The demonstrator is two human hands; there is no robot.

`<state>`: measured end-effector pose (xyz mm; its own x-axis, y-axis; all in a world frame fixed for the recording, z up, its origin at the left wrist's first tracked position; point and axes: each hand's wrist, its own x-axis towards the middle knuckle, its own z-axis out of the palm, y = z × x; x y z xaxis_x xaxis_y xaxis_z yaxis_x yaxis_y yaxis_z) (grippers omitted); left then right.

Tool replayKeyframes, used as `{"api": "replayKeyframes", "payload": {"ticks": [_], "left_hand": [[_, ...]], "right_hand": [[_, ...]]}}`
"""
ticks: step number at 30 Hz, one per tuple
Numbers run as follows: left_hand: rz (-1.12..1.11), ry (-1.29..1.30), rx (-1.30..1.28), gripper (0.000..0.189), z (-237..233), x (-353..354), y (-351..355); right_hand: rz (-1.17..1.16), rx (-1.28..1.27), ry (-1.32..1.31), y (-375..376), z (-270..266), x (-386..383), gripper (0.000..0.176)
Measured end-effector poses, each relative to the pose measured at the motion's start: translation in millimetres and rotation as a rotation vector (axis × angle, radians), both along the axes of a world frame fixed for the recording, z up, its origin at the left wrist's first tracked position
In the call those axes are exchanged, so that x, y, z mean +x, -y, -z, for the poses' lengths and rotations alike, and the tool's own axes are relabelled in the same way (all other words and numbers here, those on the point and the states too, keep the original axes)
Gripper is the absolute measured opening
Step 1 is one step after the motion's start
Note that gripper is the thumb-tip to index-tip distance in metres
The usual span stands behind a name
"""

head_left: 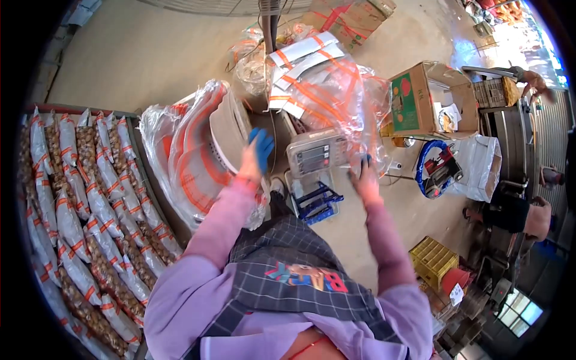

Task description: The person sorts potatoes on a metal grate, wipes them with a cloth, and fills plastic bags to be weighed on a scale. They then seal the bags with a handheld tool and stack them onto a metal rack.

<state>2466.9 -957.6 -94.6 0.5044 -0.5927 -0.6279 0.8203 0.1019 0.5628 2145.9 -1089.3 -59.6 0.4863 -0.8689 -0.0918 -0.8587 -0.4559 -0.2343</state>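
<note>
My left hand, in a blue glove, is at the right edge of a pale round-edged pan; its fingers are too foreshortened to read. Under and around the pan lie clear plastic bags with orange bands. My right hand, partly dark at the fingers, is blurred beside the lower edge of a pile of clear orange-striped bags. Between the two hands stands a grey weighing display.
Filled white-and-orange packs lie in rows in a large bin at left. An open carton, a blue-rimmed round item and yellow crates are at right. Other people are at the far right.
</note>
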Motion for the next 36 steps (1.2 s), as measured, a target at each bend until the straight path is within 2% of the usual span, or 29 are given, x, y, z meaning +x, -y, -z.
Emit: {"api": "replayKeyframes", "payload": {"ticks": [1,2,4,5,6,7,8,9,10,12,13,15,16,18,19,20,21,22,23,24,26,27,28,29,30,32,34,35,36], "left_hand": [[0.009,-0.051,-0.09,0.045,4,8,-56],[-0.037,-0.055,0.008,0.043,-5,16,-103],[-0.11,0.014,0.055,0.046,-28,31,-202],[-0.062,0.108,0.086,0.047,-20,41,-259],[-0.332,-0.013,0.138,0.046,-59,40,-279],[-0.446,-0.004,0.228,0.041,-63,40,-315],[-0.568,-0.11,0.045,0.039,-30,41,-377],[-0.683,-0.227,-0.134,0.037,1,42,-438],[-0.359,0.206,0.264,0.042,-7,28,-467],[-0.612,0.208,0.434,0.037,-66,-7,-407],[-0.691,0.149,0.532,0.041,-65,-19,-406],[-0.577,0.241,0.743,0.053,-76,-36,-372],[-0.538,0.304,0.799,0.056,-83,-39,-350],[-0.541,0.467,0.723,0.064,-54,-43,-335],[-0.475,0.603,0.814,0.07,-31,-44,-332],[-0.296,0.72,1.018,0.075,-33,-40,-318],[-0.233,0.764,1.126,0.082,-32,-38,-305],[-0.225,0.894,1.187,0.086,-5,-43,-303],[-0.158,0.941,1.241,0.086,1,-41,-293],[-0.074,0.979,1.304,0.087,3,-43,-288],[0.11,0.992,1.458,0.083,-14,-41,-278],[0.182,1.122,1.478,0.073,-21,-43,-278],[0.163,1.109,1.486,0.073,-21,-41,-280],[0.339,1.246,1.299,0.069,-21,-45,-284],[0.519,1.373,1.087,0.066,-25,-52,-289],[0.52,1.305,1.05,0.063,-30,-59,-289],[0.503,1.343,1.043,0.064,-25,-60,-295],[0.479,1.339,1.038,0.064,-24,-62,-297],[0.471,1.319,1.039,0.065,-24,-64,-300]], "right_hand": [[0.078,0.234,-0.177,36,42,-12,0.062],[0.153,0.459,-0.351,79,69,-21,0.059],[0.339,0.504,-0.02,155,80,-5,0.05],[0.114,0.324,0.213,200,128,-6,0.045],[0.423,0.672,0.456,225,131,23,0.042],[0.292,0.612,0.392,235,132,49,0.042],[-0.094,0.336,-0.107,225,115,83,0.033],[-0.331,0.473,-0.573,233,126,104,0.045],[-0.372,0.445,-0.719,245,137,110,0.045],[-0.213,0.247,-0.646,257,143,111,0.045],[-0.118,0.112,-0.546,258,134,113,0.045],[0.001,-0.186,-0.198,245,84,127,0.046],[-0.007,-0.229,0.025,223,47,142,0.046],[-0.017,0.143,0.518,134,-29,190,0.037],[-0.124,0.481,0.734,78,-29,209,0.036],[-0.17,0.853,0.908,22,-28,229,0.036],[-0.473,0.81,0.545,-32,-32,248,0.039],[-0.813,0.708,0.25,-87,-35,267,0.042],[-0.969,0.675,0.131,-133,-18,289,0.041],[-1.092,0.68,-0.016,-160,31,306,0.034],[-1.458,0.024,-0.421,-202,82,327,0.038],[-1.479,0.012,-0.42,-207,99,334,0.038],[-1.627,-0.044,-0.457,-209,112,337,0.034],[-1.773,-0.091,-0.502,-210,117,335,0.03],[-1.78,-0.082,-0.513,-209,122,338,0.03],[-1.445,0.242,-0.399,-206,108,364,0.019],[-1.04,0.654,-0.038,-207,67,384,0.022],[-1.035,0.933,-0.042,-211,29,385,0.028],[-1.038,0.92,-0.052,-218,26,371,0.028]]}}
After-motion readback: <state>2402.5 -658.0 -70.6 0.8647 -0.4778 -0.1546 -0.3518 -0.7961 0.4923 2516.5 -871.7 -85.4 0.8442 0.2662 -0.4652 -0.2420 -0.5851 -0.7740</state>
